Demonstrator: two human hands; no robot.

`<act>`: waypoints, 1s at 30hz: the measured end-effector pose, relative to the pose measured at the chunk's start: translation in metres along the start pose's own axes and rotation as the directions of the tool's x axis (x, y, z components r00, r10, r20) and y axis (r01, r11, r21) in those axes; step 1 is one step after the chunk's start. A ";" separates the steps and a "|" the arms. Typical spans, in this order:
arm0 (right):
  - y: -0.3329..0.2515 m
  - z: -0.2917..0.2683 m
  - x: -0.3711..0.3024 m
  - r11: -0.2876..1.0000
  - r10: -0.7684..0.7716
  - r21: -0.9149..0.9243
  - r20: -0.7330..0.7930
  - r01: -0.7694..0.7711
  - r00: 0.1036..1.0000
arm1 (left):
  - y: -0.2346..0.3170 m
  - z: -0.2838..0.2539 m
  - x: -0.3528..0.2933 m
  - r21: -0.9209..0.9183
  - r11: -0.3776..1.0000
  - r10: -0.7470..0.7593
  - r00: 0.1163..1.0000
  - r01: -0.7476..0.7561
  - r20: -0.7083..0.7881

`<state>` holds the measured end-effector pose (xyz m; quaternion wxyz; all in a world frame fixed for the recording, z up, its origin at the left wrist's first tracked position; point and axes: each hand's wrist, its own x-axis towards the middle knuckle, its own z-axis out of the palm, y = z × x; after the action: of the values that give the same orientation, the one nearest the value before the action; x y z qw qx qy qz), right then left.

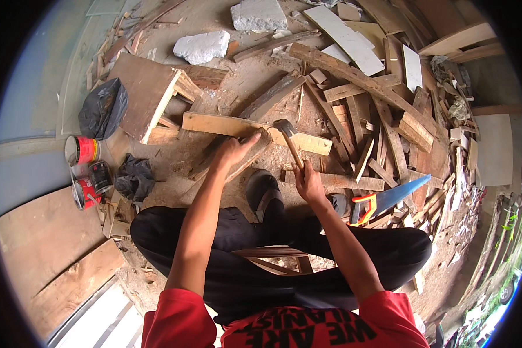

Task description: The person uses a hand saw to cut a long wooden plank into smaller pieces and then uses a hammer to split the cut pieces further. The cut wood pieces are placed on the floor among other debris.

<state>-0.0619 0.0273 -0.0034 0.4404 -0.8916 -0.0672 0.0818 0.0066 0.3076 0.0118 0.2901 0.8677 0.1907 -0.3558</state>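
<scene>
In my right hand is a hammer with a wooden handle, its dark head close to a pale plank. The plank lies crosswise over a thick, weathered timber block. My left hand is at the near edge of that plank, above the block, one digit stretched toward the hammer head. Its other fingers are partly hidden, but they appear closed on the plank. Whether a nail is under the hammer head is too small to tell.
A handsaw with an orange handle lies by my right knee. Scrap lumber piles up at the right. On the left are a wooden box, black plastic bags and paint cans. Concrete chunks lie farther off.
</scene>
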 end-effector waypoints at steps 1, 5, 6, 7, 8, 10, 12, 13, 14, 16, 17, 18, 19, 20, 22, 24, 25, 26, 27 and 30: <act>0.005 -0.001 -0.003 0.999 0.033 -0.003 0.000 -0.033 0.999 | 0.008 0.003 -0.007 0.038 0.999 -0.013 0.999 0.014 -0.040; -0.008 -0.014 0.000 0.990 0.136 -0.014 -0.065 -0.138 0.989 | 0.020 0.004 -0.020 0.032 0.997 0.074 0.932 -0.067 -0.355; -0.018 -0.016 0.005 0.990 0.134 0.048 -0.086 -0.131 0.987 | 0.023 0.003 -0.018 -0.002 0.998 0.064 0.930 -0.070 -0.361; -0.027 -0.019 0.009 0.986 0.152 0.076 -0.081 -0.146 0.985 | 0.027 0.004 -0.015 -0.037 0.997 0.054 0.929 -0.072 -0.367; -0.038 -0.024 0.012 0.981 0.171 0.104 -0.073 -0.163 0.983 | 0.036 0.005 -0.019 0.080 0.994 0.091 0.932 -0.067 -0.351; -0.049 -0.024 0.015 0.980 0.155 0.140 -0.068 -0.145 0.986 | 0.027 0.028 -0.012 0.276 0.950 0.286 0.760 -0.146 -0.584; -0.051 -0.019 0.012 0.984 0.113 0.150 -0.086 -0.099 0.990 | 0.025 0.044 -0.010 0.373 0.912 0.384 0.672 -0.170 -0.633; -0.052 -0.017 0.012 0.989 0.104 0.115 -0.080 -0.095 0.991 | 0.024 0.049 -0.008 0.380 0.912 0.381 0.657 -0.154 -0.650; -0.055 -0.016 0.011 0.993 0.099 0.078 -0.070 -0.093 0.993 | 0.026 0.053 -0.010 0.383 0.913 0.376 0.646 -0.137 -0.665; -0.060 -0.017 0.013 0.987 0.136 0.081 0.004 -0.136 0.991 | 0.029 0.056 -0.010 0.376 0.919 0.359 0.649 -0.121 -0.670; -0.064 -0.016 0.013 0.989 0.115 0.098 0.003 -0.115 0.993 | 0.029 0.055 -0.009 0.365 0.923 0.347 0.663 -0.117 -0.664; -0.068 -0.015 0.014 0.989 0.093 0.115 0.001 -0.093 0.996 | 0.029 0.054 -0.008 0.355 0.928 0.334 0.676 -0.113 -0.657; -0.069 -0.014 0.014 0.989 0.071 0.132 0.000 -0.070 0.997 | 0.030 0.056 -0.009 0.334 0.937 0.312 0.676 -0.102 -0.667; -0.069 -0.013 0.014 0.987 0.077 0.144 0.000 -0.077 0.997 | 0.032 0.058 -0.010 0.316 0.944 0.293 0.675 -0.093 -0.677; -0.064 -0.007 0.014 0.993 0.046 0.106 -0.010 -0.045 0.999 | 0.034 0.057 -0.011 0.297 0.951 0.276 0.680 -0.089 -0.679; -0.047 0.001 0.014 0.998 0.020 0.057 -0.021 -0.019 1.000 | 0.037 0.057 -0.010 0.291 0.950 0.283 0.694 -0.110 -0.662; -0.038 0.001 0.013 0.998 0.049 0.045 -0.010 -0.049 0.999 | 0.040 0.056 -0.010 0.287 0.950 0.287 0.697 -0.120 -0.658; -0.042 -0.001 0.015 0.996 0.075 0.037 0.007 -0.075 0.997 | 0.039 0.055 -0.012 0.283 0.951 0.285 0.699 -0.122 -0.656; -0.047 -0.003 0.017 0.994 0.101 0.027 0.023 -0.101 0.995 | 0.038 0.054 -0.013 0.278 0.952 0.283 0.701 -0.125 -0.655; -0.069 -0.013 0.023 0.987 0.091 0.141 -0.057 -0.082 0.994 | 0.034 0.052 -0.018 0.293 0.944 0.315 0.670 -0.149 -0.673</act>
<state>-0.0398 0.0631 0.0571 0.4989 -0.8632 -0.0085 0.0772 -0.0137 0.2459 0.0075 0.1419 0.9801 0.1360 0.0285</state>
